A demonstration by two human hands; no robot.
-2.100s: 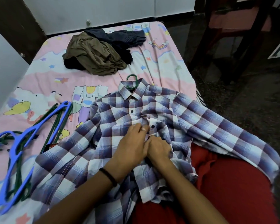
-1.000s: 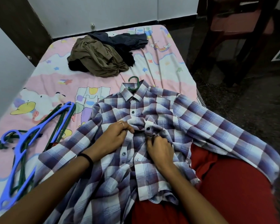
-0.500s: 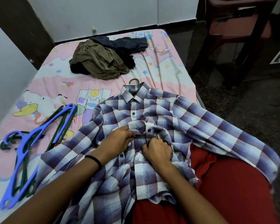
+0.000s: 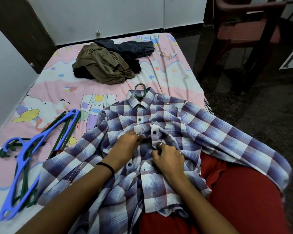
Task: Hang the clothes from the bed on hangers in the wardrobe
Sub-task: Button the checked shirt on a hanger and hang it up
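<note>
Shirt (image 4: 176,125) lies front-up on the bed (image 4: 169,73), collar pointing away, hanger hook (image 4: 139,90) poking past it; one sleeve hangs over the bed's right edge. Left hand (image 4: 127,146) and right hand (image 4: 167,157) each pinch the button strip mid-chest. Spare hangers (image 4: 29,152) lie left.

Wooden chair (image 4: 247,29) on dark floor (image 4: 269,105).
</note>
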